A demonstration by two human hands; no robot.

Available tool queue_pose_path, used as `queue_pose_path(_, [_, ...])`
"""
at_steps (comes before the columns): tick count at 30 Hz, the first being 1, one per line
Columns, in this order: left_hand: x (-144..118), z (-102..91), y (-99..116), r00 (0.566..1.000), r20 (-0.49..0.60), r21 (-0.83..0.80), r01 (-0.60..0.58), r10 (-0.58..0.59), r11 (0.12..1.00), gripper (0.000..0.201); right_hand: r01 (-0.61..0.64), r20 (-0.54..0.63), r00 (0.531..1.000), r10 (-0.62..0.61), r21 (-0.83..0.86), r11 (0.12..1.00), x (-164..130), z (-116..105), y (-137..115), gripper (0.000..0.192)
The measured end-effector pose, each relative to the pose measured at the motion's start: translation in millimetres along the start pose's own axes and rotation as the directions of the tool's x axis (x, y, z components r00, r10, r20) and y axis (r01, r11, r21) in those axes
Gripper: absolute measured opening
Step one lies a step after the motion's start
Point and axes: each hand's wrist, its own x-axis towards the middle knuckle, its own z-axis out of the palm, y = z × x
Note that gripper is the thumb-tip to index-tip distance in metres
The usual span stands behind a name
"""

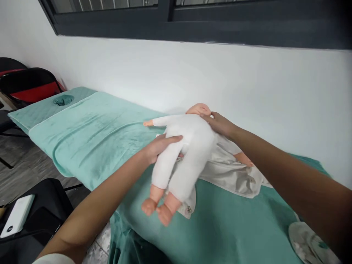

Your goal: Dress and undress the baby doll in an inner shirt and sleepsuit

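A baby doll [189, 137] with a white cloth body and pinkish plastic head, hands and feet is tilted over the bed, its feet towards me. My left hand [161, 146] grips it at the hip and upper leg, thumb on top and fingers underneath. Up by the doll's neck and shoulder, my right hand [220, 124] is closed around it, with some of the fingers hidden. Under the doll lies a pale, shiny baby garment [233, 174], spread out and partly covered by the body.
The massage bed [82, 128] has a green cover and a face hole at its far left end. A white bundled cloth item [309, 242] lies at lower right. Black-and-red chairs [33, 86] stand at left; a white phone-like device [18, 214] rests on a black seat. A wall runs behind.
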Motion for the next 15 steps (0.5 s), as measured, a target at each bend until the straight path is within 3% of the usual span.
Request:
queue_pose_path(3, [-8.0, -47.4, 3.0, 0.996, -0.08, 0.143, -0.016, 0.028, 0.99, 0.044, 0.002, 0.036, 0.999, -0.004, 0.065, 0.998, 8.2, 37.6, -39.4, 0.092])
queue_pose_path(6, [-5.8, -92.8, -0.1, 0.971, -0.215, 0.303, -0.035, 0.104, 0.952, 0.043, 0.049, 0.075, 0.995, -0.06, 0.149, 0.988, 25.5, 78.0, -69.8, 0.081])
queue_pose_path(9, [3.7, -133.2, -3.8, 0.94, -0.316, 0.348, -0.011, 0.128, 0.937, 0.045, 0.109, 0.093, 0.987, -0.131, 0.208, 0.972, 49.2, 112.9, -92.8, 0.069])
queue_pose_path(12, [15.2, -165.2, -6.4, 0.96, -0.279, 0.267, 0.068, 0.01, 0.961, 0.051, 0.132, 0.096, 0.983, -0.156, 0.221, 0.966, 73.3, 139.6, -109.2, 0.067])
queue_pose_path(15, [24.4, -184.8, -11.7, 0.969, -0.231, 0.176, 0.133, -0.091, 0.975, 0.059, 0.161, 0.106, 0.977, -0.187, 0.218, 0.963, 93.1, 158.9, -115.2, 0.071])
